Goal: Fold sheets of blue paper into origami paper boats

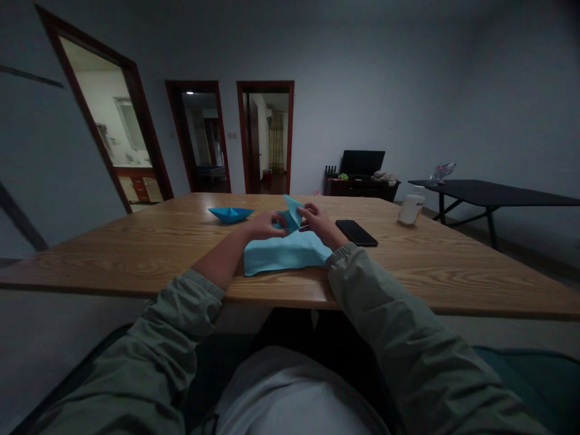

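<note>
A partly folded piece of light blue paper (293,211) is held up between my two hands over the table. My left hand (267,226) grips its left side, fingers closed on it. On the right side, my right hand (319,222) pinches the paper between thumb and fingers. Below both hands lies a light blue sheet or cloth (286,254), spread flat; its material is hard to tell. A finished-looking blue paper boat (231,214) sits to the left of my left hand, apart from it.
The wooden table (181,266) bears a black phone (356,232) right of my right hand and a white bottle (411,207) farther right. A black table (498,190) stands beyond on the right. A dark screen (362,162) is by the back wall.
</note>
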### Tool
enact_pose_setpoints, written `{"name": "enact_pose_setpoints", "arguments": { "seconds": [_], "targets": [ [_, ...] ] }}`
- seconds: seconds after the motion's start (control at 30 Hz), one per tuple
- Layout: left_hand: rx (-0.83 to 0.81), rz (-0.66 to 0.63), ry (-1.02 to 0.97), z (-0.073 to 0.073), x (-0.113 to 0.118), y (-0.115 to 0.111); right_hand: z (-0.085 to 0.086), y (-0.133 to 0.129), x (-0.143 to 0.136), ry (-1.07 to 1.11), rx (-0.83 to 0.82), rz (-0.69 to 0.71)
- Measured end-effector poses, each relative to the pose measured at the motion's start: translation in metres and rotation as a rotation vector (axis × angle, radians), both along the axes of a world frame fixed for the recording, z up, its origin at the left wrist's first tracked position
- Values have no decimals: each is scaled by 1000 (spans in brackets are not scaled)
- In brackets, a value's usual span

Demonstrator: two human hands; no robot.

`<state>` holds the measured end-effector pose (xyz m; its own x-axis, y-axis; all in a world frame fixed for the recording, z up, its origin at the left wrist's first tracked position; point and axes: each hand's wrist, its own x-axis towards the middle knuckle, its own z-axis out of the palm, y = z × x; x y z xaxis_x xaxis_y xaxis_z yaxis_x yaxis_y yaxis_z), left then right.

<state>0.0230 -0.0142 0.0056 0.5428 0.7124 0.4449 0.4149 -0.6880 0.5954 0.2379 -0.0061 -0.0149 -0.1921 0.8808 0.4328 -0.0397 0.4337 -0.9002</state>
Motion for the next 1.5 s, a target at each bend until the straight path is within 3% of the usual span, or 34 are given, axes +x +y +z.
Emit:
{"name": "enact_pose_setpoints", "arguments": {
  "seconds": [0.17,0.27,0.37,0.43,0.63,0.87,1.1,1.5],
  "targets": [
    [-12,77,-445,1,-4,5,6,-2,0,221,-55,5],
    [-154,129,-688,-2,1,8,10,-5,-3,297,-76,-49],
    [-395,94,-750,-5,11,7,10,-4,-4,333,-77,-73],
    [-472,43,-780,-7,17,5,8,-2,-5,314,-76,-69],
    [-408,-33,-904,-8,21,6,2,0,-5,90,-37,-75],
    [-424,-112,-877,-10,17,11,3,-2,-4,39,83,-37],
    [-347,33,-762,-10,18,8,-1,5,-3,13,124,-108],
    [-346,45,-698,-12,18,7,-5,9,-2,61,58,-15]
  ]
}}
